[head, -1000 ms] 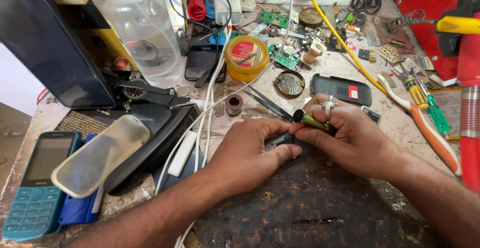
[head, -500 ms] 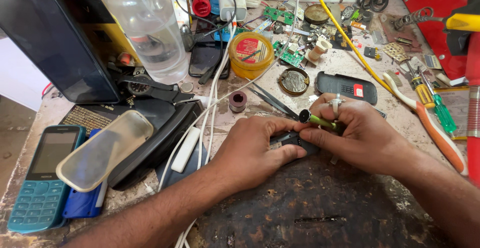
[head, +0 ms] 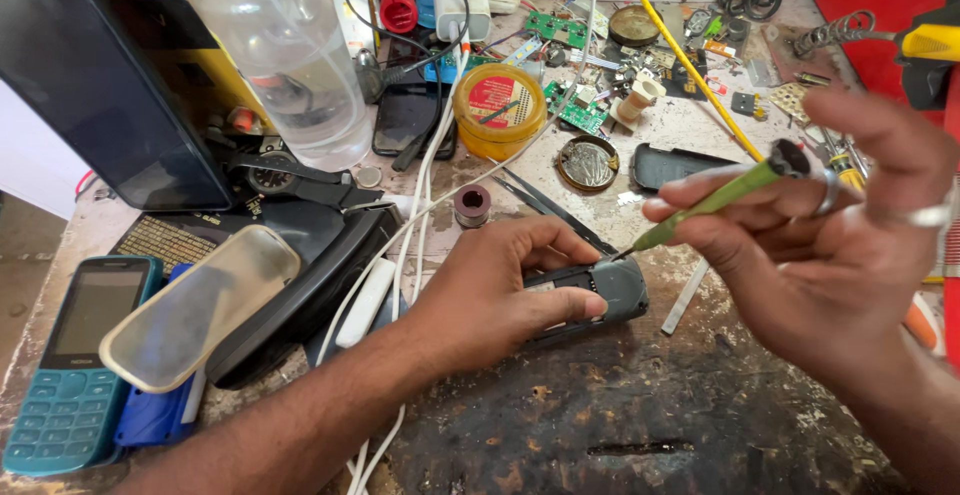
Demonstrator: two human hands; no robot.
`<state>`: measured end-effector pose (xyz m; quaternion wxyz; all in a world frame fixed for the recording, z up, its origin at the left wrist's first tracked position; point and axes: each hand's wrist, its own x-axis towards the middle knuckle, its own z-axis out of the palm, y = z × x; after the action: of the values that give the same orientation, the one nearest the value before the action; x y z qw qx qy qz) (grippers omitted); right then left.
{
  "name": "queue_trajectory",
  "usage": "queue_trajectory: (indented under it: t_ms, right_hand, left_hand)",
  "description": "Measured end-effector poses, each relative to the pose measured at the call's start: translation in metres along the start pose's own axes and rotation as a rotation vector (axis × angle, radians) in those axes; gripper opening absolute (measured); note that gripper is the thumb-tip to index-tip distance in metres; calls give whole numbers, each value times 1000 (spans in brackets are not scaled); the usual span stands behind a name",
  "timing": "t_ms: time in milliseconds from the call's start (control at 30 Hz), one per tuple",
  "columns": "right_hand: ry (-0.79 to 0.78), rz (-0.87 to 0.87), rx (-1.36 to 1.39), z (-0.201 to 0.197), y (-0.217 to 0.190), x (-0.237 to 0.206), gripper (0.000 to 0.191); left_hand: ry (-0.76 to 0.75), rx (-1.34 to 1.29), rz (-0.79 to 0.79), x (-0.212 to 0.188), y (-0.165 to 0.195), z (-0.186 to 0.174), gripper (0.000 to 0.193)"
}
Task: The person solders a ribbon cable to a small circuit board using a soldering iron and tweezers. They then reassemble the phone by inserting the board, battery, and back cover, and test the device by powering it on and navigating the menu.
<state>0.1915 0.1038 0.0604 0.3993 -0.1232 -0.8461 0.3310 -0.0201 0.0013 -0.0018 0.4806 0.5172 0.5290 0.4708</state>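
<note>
Two hands are at work on one small dark-grey phone body (head: 600, 290), which lies flat near the middle of the scorched, stained table (head: 620, 425), towards its front edge. The left hand (head: 500, 290) is pressed down over the phone body, fingers curled along its upper side and the thumb against its near edge. The right hand (head: 830, 245) is closed in a pinch on a slim green-handled screwdriver (head: 715, 200), the tip of which is set at the right end of the phone body — whether it sits in a screw head cannot be told.

A slip is judged the chief risk: the screwdriver is held at a low slant, so its tip could be driven sideways out of the screw and across the open back, scoring it or jabbing the left thumb beside it. A freed screw could easily be lost on the dark table among the clutter. The white cables (head: 410, 225) running under the left forearm could be snagged and drag the large clear plastic bottle (head: 285, 55) or the teal keypad phone (head: 75, 365) at the left edge.
</note>
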Motion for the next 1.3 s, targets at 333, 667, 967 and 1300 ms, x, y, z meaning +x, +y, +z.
queue_trajectory:
  t_ms: [333, 667, 967, 1300]
  right_hand:
    - [-58, -205, -175, 5, 6, -12, 61]
    - [-84, -171, -96, 3, 6, -8, 62]
    - [-109, -243, -160, 5, 4, -9, 64]
    - [-23, -196, -245, 14, 5, -12, 51]
  left_hand:
    - [-76, -97, 8, 0, -3, -5, 37]
    - [-91, -87, 35, 1, -4, -5, 32]
    - [-64, -64, 36, 0, -5, -3, 37]
    - [-16, 66, 0, -2, 1, -3, 43]
